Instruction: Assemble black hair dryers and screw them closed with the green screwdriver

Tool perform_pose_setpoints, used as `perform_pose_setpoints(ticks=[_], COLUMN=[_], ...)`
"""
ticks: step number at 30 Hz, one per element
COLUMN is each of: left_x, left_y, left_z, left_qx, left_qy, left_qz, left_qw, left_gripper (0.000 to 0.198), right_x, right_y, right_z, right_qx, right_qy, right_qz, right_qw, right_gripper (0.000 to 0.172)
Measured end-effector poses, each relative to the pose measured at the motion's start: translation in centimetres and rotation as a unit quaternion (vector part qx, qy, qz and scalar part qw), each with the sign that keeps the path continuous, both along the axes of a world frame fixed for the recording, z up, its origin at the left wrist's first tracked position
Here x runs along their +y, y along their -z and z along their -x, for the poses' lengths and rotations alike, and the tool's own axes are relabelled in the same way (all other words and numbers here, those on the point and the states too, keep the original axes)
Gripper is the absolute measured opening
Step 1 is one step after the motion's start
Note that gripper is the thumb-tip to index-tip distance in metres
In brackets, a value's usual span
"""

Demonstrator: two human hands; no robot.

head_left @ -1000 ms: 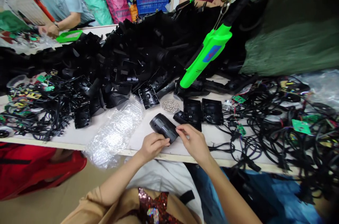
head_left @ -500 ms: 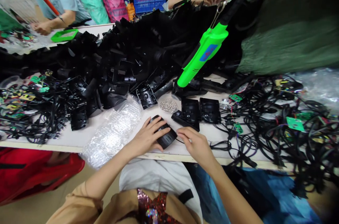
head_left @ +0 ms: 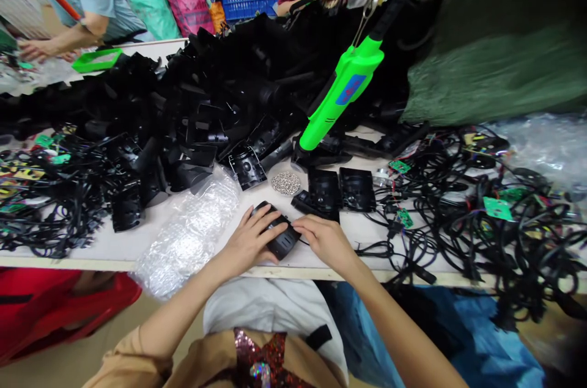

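A black plastic casing [head_left: 280, 243] lies on the white table near its front edge. My left hand [head_left: 250, 240] rests over the casing's left side, fingers wrapped across its top. At the casing's right edge, the fingers of my right hand [head_left: 321, 240] are pinched together; whatever is between them is too small to make out. Just beyond is a round dish of small metal screws [head_left: 286, 183]. Open black shells [head_left: 356, 190] lie to the right of the dish, and another shell [head_left: 247, 167] to its left. A bright green electric screwdriver [head_left: 342, 91] hangs above them.
Clear bubble wrap [head_left: 183, 229] lies left of my hands. Tangled cables with circuit boards [head_left: 498, 209] cover the right side, and more cables [head_left: 50, 204] the left. Black parts [head_left: 220, 76] are heaped behind. Two people sit across the table.
The view has shifted slightly, moving the scene left. My right hand is slightly closer to the casing and my left. Across the table, one person's hand has risen toward the chest.
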State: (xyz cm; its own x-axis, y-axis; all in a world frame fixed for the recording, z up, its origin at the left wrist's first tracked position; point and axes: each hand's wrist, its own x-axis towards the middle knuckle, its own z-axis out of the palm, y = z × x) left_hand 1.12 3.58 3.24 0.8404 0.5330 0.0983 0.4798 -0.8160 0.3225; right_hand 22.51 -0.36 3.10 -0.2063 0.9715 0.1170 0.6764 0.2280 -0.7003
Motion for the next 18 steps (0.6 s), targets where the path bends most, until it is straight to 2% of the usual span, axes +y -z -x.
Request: perform_pose_setpoints(ticks=[6,13,16,18], left_x=[0.0,-0.1,-0.2,-0.4], left_y=[0.0,0.0,0.0,0.0], left_z=[-0.1,-0.2,-0.3,-0.3], left_qx=[0.004,0.026,0.028,0.029], left_qy=[-0.002,-0.009,-0.017,-0.023], left_qz=[0.005,-0.007,-0.009,-0.008], left_qw=[1.000,1.000,0.999,0.999], left_gripper=[0.074,0.072,0.072,0.071], right_x=[0.0,-1.7,-2.5,-2.5], right_y=[0.9,2.3,2.2,1.3], right_z=[0.0,0.2,0.3,0.1], right_qx=[0.048,0.139,0.121,0.110], right_qy=[0.022,0.026,0.022,0.023], right_qz=[0.011,0.034,0.060,0.058], right_qw=[0.999,0.989,0.991,0.992], right_gripper=[0.027,0.030,0.035,0.034])
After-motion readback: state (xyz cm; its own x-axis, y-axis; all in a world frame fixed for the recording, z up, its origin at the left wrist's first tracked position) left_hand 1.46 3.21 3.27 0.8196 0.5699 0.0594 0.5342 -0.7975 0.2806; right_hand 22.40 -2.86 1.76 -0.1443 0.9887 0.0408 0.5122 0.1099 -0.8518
